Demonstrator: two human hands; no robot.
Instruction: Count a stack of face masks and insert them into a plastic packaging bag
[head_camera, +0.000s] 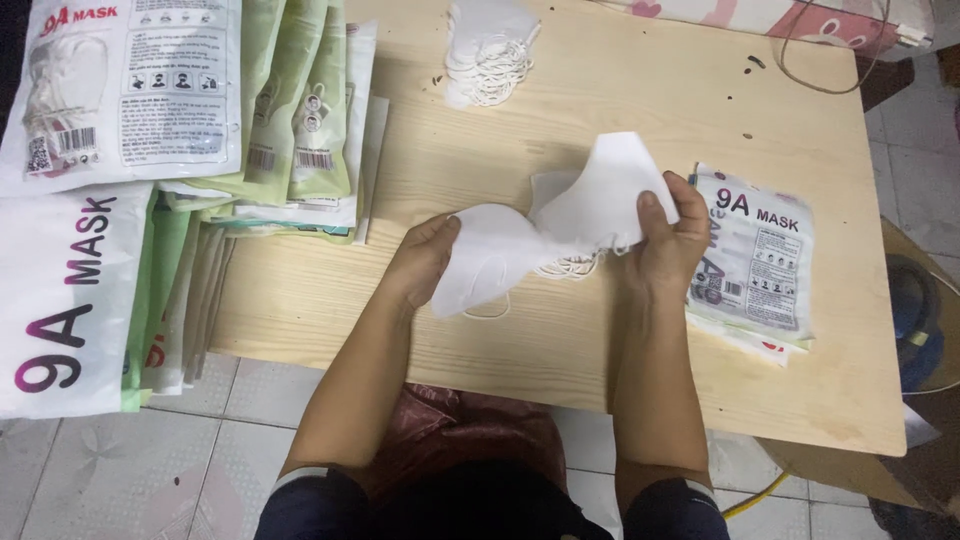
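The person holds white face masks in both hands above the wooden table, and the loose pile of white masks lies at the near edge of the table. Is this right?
Not quite. In the head view, the loose pile of white masks lies at the far edge of the wooden table, not the near one. The left hand and right hand do hold white face masks.

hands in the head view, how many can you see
2. The left hand grips the lower left edge of a bunch of white masks; the right hand pinches their right side above the wooden table. No other person's hands show.
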